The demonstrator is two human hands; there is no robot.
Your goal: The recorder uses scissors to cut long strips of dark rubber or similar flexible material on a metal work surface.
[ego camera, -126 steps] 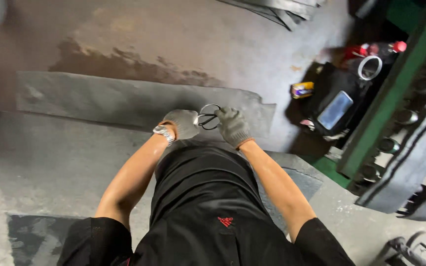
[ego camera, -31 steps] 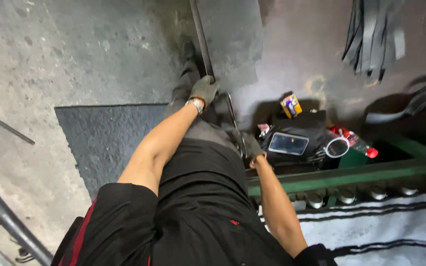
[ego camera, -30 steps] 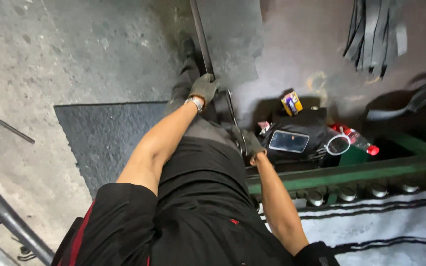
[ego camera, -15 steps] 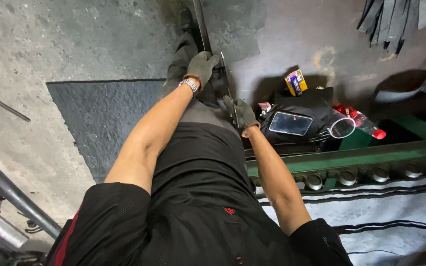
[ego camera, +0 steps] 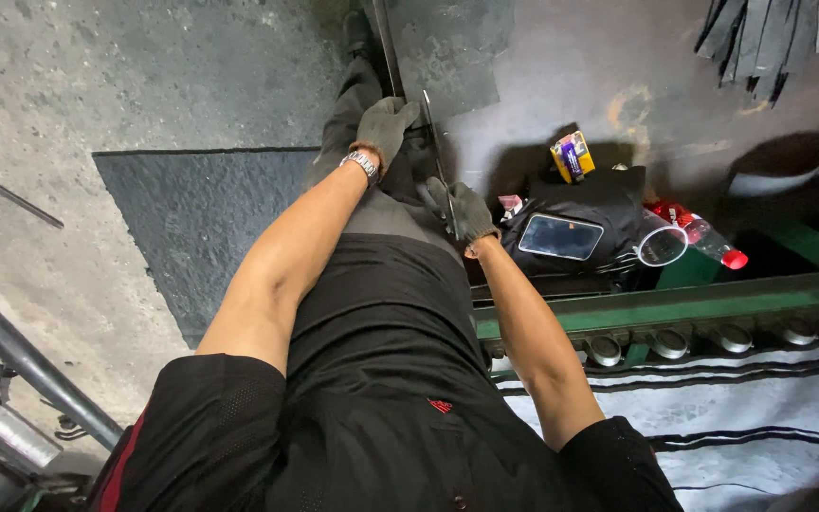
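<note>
**Both gloved hands gripping a thin metal rod**

The left hand [ego camera: 386, 123] is closing around the long metal rod [ego camera: 436, 156] near its far end, while the right hand [ego camera: 464, 209] is clasping it lower down. The rod is lying over the person's legs, beside a black bag [ego camera: 599, 194] carrying a phone [ego camera: 561, 236].

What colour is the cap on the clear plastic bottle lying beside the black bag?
Red: the clear plastic bottle has a red cap, seen in the head view.
</note>
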